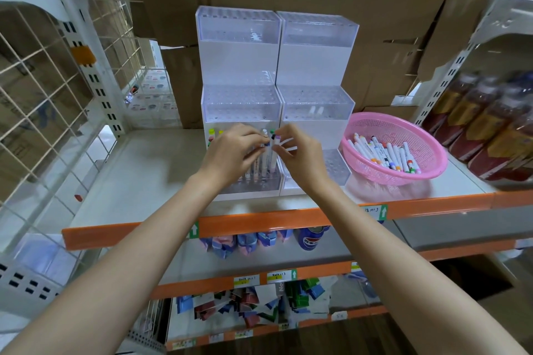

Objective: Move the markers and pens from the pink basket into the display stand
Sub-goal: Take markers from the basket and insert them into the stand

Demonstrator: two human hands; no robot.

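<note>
the white shelf (138, 170) was seen carrying everything, with the tiered clear display stand (239, 66) set at its middle and the pink basket (389, 117) placed just beside it on the right. the stand's upper tiers were left almost bare; only the lowest left tier was seen stocked with a few upright markers. a heap of loose markers (386, 153) was left lying flat in the basket, so the job was judged far from finished.

the left hand (230, 153) and the right hand (300, 158) were brought close together over that front tier, apart from the basket. the left fingers were curled around a small upright bunch of markers (264, 157). the right thumb and forefinger were pinched on the cap end of a purple-capped marker (277, 138), the other fingers loosely bent. whether its lower end was seated in a hole could not be told.

the markers were judged light, stiff and smooth-barrelled, so a little slippery, and nothing fragile was expected. a pinch high on the barrel, near the cap, was judged best, so the lower end could be steered straight down into a hole.
</note>
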